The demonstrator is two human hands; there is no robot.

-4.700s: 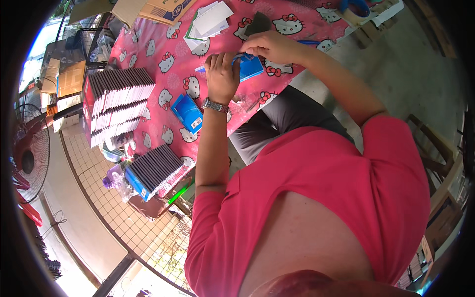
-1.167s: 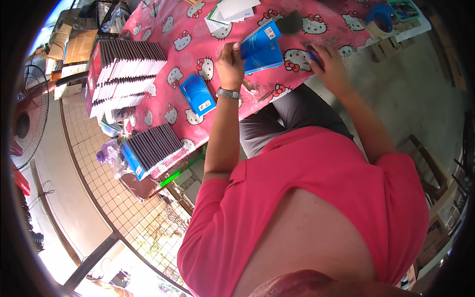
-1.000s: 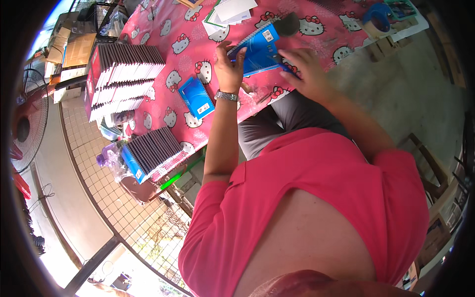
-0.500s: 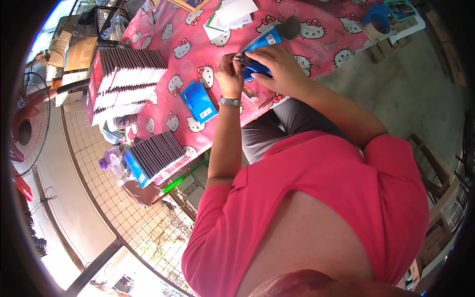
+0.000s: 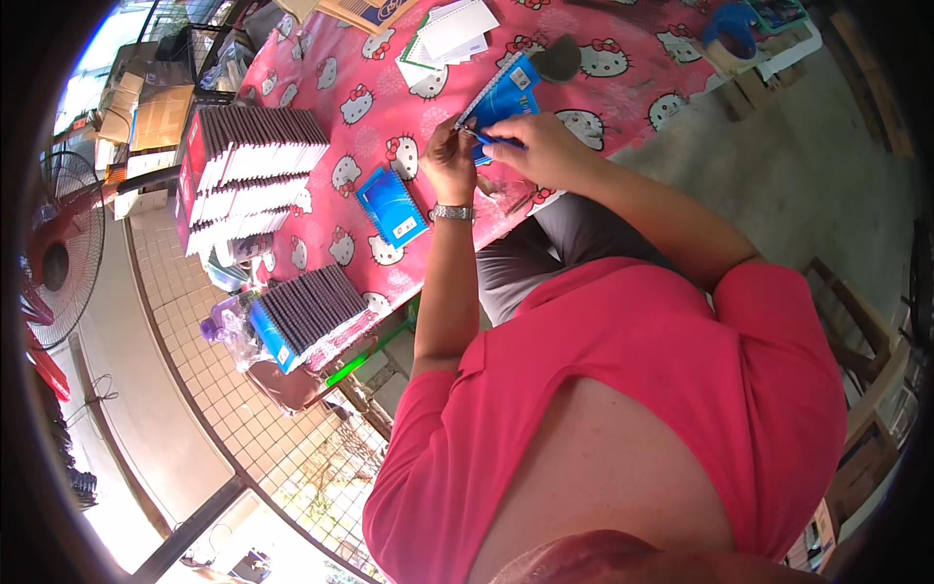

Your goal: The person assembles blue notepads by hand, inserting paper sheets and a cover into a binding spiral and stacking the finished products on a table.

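Note:
A blue spiral notebook lies slanted on the table, its coil along the left edge. My left hand pinches the near end of that coil, fingers closed. My right hand is closed round small blue-handled pliers, whose metal tip meets the coil end beside my left fingertips. What exactly the jaws grip is too small to tell. A second, smaller-looking blue spiral notebook rests left of my left forearm.
Tall stacks of spiral notebooks stand at the left, with another dark-coiled stack nearer the edge. Loose white sheets and a dark grey round object lie farther back on the pink patterned tablecloth. A blue container sits far right.
The pliers' handles have come together in my right hand, which has lowered slightly off the notebook. More of the blue cover shows now. My left hand stays at the coil end.

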